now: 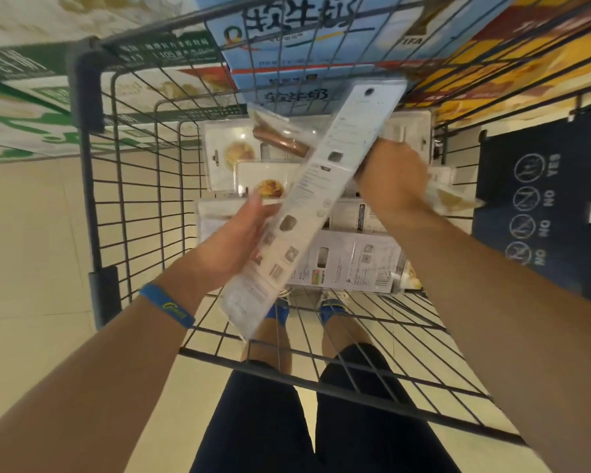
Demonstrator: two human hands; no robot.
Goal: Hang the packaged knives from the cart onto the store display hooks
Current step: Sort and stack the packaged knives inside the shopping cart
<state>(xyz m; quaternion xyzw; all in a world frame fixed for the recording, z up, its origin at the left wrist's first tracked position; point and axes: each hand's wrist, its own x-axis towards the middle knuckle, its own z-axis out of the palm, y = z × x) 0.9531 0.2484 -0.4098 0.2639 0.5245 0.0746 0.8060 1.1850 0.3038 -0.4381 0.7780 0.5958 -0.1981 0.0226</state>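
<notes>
I look down into a grey wire cart (86, 186). My left hand (236, 244) holds a long white packaged knife (325, 186) from underneath; its printed back faces me and it slants from lower left up to its hang hole at upper right. My right hand (394, 180) reaches into the cart behind that pack, fingers curled round a second, blurred clear pack (452, 196) that sticks out to the right. Several more packaged knives lie in the cart bottom, among them a flat white one (352, 264) and one with a brown handle (280, 139).
Milk cartons in blue (287, 35) and orange (512, 52) are stacked beyond the cart's far wall. A dark blue child-seat flap (533, 206) with warning icons stands at the cart's right. Beige floor tiles lie to the left. My legs and shoes show through the wire below.
</notes>
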